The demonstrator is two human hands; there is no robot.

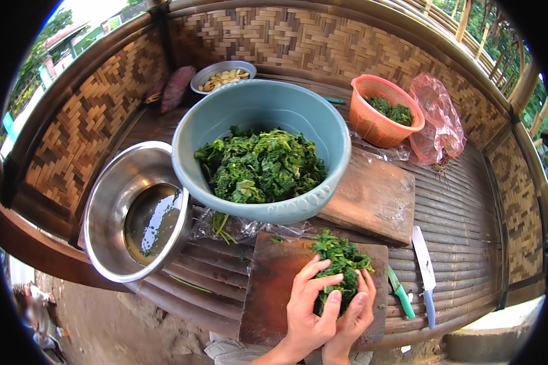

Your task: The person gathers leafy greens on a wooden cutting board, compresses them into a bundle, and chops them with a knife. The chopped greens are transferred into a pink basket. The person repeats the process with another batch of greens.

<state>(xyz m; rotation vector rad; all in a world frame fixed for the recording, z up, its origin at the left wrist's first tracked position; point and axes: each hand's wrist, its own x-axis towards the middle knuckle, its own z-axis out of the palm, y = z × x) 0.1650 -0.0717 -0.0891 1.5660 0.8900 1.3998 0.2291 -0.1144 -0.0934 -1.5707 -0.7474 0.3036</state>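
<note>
A clump of chopped leafy greens point(340, 255) sits on a dark wooden chopping board point(269, 296). My left hand point(313, 296) cups its left side with the fingers spread, and my right hand point(358, 308) presses from the right. Together they hold the clump between them; its underside is hidden. Beyond the board stands a large blue-green plastic basin point(260, 212), with a big heap of wilted greens point(265, 166) inside. Right of the board lie a green-handled knife point(401, 292) and a longer knife with a blue handle point(424, 269), both out of my hands.
A steel bowl point(105, 219) with murky liquid leans at the left. Behind it are banana blossoms point(178, 89) and a bowl of pale slices point(223, 77). To the right sit a second board point(374, 196), an orange strainer point(379, 132) and a pink plastic bag point(438, 118). Woven bamboo walls point(301, 39) border the slatted table.
</note>
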